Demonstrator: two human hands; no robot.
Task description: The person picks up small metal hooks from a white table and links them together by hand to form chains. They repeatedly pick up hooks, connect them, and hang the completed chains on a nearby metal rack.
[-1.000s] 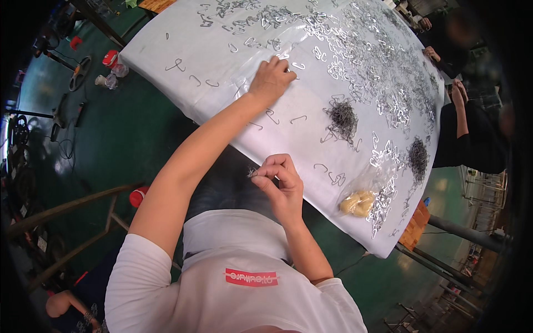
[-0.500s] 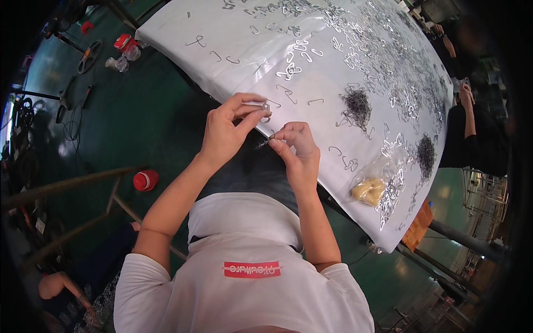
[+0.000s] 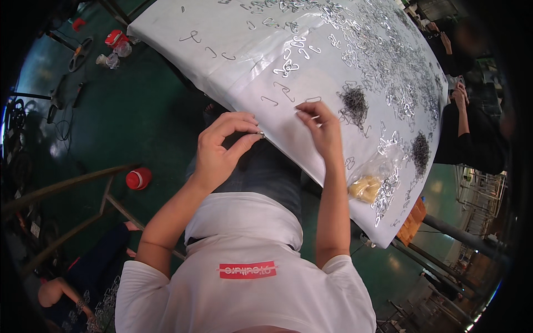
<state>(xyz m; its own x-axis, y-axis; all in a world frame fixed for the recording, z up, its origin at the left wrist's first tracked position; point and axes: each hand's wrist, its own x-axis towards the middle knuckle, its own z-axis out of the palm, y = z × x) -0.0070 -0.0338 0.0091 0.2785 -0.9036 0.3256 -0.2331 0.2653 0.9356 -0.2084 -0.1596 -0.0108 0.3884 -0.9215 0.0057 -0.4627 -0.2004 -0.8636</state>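
My left hand [image 3: 219, 150] is at the near edge of the white-covered table [image 3: 244, 83]. Its thumb and fingers pinch a small metal piece [image 3: 261, 135], mostly hidden by the fingertips. My right hand [image 3: 323, 130] reaches over the tabletop, slightly blurred, with thumb and forefinger brought close together. What sits between those fingertips, if anything, I cannot make out. Just beyond them lies a bent wire hook [image 3: 313, 100]. Another loose hook [image 3: 270, 101] rests on the sheet between my hands.
Silvery wire hooks [image 3: 355, 53] spread over the far table, with dark piles [image 3: 354, 104] nearer. A clear bag with yellow contents [image 3: 366, 187] sits at right. A red container [image 3: 138, 178] stands on the green floor beside a metal rail [image 3: 72, 186]. Other people work at both sides.
My right hand has left the spot beside my left hand and moved right and forward over the table. My left hand has dropped slightly nearer to me, still pinching.
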